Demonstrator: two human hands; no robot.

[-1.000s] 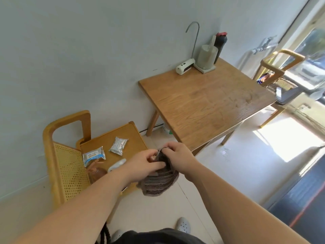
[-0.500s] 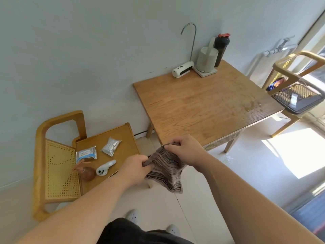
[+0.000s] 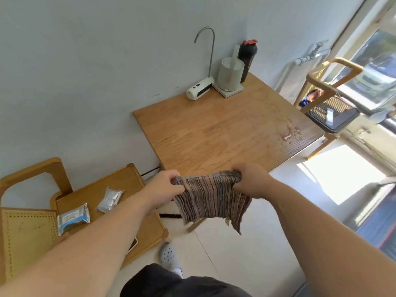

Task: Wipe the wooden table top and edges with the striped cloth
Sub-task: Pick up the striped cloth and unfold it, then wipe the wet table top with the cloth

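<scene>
You hold the striped cloth [image 3: 212,200] in the air, spread between your two hands. The left hand [image 3: 165,187] pinches its upper left corner and the right hand [image 3: 248,183] grips the upper right one, with the fingers curled on the fabric. Its top edge runs left to right and the rest hangs down. The wooden table [image 3: 214,133] lies just ahead of your knuckles. The wet patch [image 3: 291,133] is at its right side, so your right hand is nearer to it.
</scene>
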